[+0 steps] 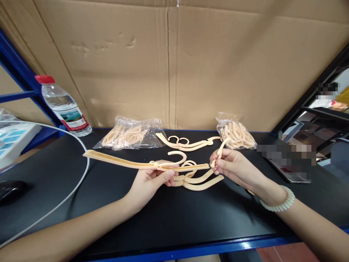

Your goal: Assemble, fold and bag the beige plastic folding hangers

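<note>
My left hand (151, 180) is closed around the middle of a cream plastic folding hanger (122, 162), held level above the black table (169, 218), its long arm stretching left and its hook curling up. My right hand (231, 165) pinches the hanger's other arm (221, 148), which is bent upward at its end. A small pile of loose cream hangers (200, 182) lies on the table right under both hands.
Two clear bags of hangers (128, 136) (237, 135) and a loose folded hanger (188, 143) lie at the back by a cardboard wall. A water bottle (64, 107) stands back left beside a white cable (81, 174). A mouse (12, 189) sits at left.
</note>
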The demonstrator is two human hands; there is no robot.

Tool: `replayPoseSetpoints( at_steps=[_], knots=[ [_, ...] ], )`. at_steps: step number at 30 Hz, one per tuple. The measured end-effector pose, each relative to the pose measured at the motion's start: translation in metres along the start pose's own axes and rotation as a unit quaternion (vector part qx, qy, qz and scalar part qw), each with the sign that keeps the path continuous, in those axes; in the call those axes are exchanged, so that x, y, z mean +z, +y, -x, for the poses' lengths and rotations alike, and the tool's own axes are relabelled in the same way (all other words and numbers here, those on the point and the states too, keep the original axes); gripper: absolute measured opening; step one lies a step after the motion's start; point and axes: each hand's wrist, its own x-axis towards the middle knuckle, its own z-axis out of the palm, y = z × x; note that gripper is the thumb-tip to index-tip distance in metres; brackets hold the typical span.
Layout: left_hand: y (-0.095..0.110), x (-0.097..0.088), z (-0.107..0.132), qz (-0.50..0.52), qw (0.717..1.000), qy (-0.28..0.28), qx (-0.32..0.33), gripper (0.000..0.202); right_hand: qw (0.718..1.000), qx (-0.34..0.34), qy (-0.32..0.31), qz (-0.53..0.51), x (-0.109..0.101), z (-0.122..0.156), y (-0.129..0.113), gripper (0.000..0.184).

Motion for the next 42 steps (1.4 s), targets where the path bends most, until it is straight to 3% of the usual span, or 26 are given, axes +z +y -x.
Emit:
replayPoseSetpoints(
  at_steps=[9, 20, 28, 42],
  knots=[
    [0.002, 0.002, 0.0, -0.042, 0.999, 0.002, 0.013, 0.014, 0.989, 0.095, -0.106, -0.03, 0.001, 0.004, 0.001, 0.019],
    [0.003, 0.003, 0.001, -0.07, 0.998, 0.002, 0.006, 0.02, 0.991, 0.106, -0.071, -0.026, 0.003, 0.005, 0.002, 0.021],
    [0.004, 0.004, 0.001, -0.118, 0.992, 0.0, 0.045, 0.015, 0.992, 0.114, -0.045, -0.013, 0.005, 0.004, 0.002, 0.026],
    [0.0, 0.003, 0.002, -0.091, 0.995, 0.02, 0.021, 0.015, 0.999, 0.014, 0.011, 0.042, 0.018, 0.008, 0.01, 0.031]
  ],
)
